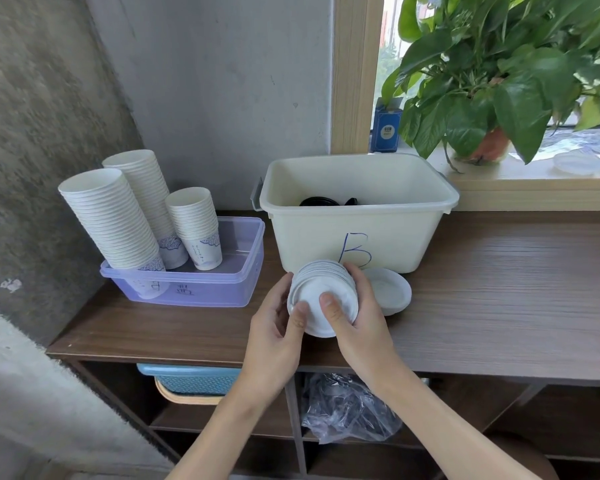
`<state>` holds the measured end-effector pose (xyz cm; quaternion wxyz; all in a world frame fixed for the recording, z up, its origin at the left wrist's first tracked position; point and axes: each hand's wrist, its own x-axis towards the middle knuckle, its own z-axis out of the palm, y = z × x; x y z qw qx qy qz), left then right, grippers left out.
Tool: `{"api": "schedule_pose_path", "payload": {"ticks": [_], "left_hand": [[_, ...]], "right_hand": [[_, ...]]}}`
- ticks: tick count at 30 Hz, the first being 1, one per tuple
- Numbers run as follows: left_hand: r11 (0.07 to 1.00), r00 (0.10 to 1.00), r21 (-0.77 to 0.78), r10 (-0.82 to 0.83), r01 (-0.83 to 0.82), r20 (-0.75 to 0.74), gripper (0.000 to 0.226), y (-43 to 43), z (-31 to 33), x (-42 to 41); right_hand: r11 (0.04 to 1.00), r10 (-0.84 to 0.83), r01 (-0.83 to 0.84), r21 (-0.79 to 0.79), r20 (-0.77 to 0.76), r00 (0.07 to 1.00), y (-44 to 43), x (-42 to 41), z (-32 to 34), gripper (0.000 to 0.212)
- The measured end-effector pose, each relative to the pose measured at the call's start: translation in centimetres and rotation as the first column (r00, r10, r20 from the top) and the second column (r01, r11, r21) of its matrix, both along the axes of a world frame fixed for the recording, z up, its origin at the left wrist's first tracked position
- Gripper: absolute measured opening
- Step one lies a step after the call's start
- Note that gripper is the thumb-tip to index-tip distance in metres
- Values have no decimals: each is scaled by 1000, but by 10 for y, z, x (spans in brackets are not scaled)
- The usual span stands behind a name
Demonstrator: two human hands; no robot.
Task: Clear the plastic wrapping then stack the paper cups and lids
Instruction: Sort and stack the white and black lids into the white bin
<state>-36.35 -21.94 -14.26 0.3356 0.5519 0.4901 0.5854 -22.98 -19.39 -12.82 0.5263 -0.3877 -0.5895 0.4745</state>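
Observation:
A stack of white lids (321,289) is held on its side above the wooden table (499,289). My left hand (278,327) grips the stack from the left, thumb on its front face. My right hand (357,317) grips it from the right, thumb also on the face. More white lids (394,294) lie on the table just right of my hands. Three stacks of paper cups (142,216) lean in a purple tub (201,285) at the left. Crumpled plastic wrapping (347,410) sits on the shelf under the table.
A cream bin (357,220) marked B stands behind my hands, with black lids (321,201) inside. A potted plant (492,84) and a blue box (387,128) stand on the window sill. A blue basket (194,379) sits under the table. A concrete wall bounds the left.

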Motion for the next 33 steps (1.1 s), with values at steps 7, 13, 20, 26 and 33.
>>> {"api": "schedule_pose_path", "payload": {"ticks": [7,13,20,26,33], "left_hand": [[999,996,-14,39,-40,-84,60,5,-2,-1],[994,991,35,109,-106,-83,73,4,-3,2],[992,992,25,124,-123,-22,47,4,-1,5],[997,997,28,73,-72,-18,69,2,1,5],[1000,997,-11,2,-2,-74,64,3,-2,0]], "right_hand": [[998,69,-68,-13,49,996,1,2,-5,75],[998,38,-43,40,116,992,0,0,-8,57],[996,13,-26,87,147,989,0,-3,-8,56],[1000,-1,-3,29,141,990,-1,-1,-8,81],[996,-57,46,74,144,988,-3,-3,-8,59]]}}
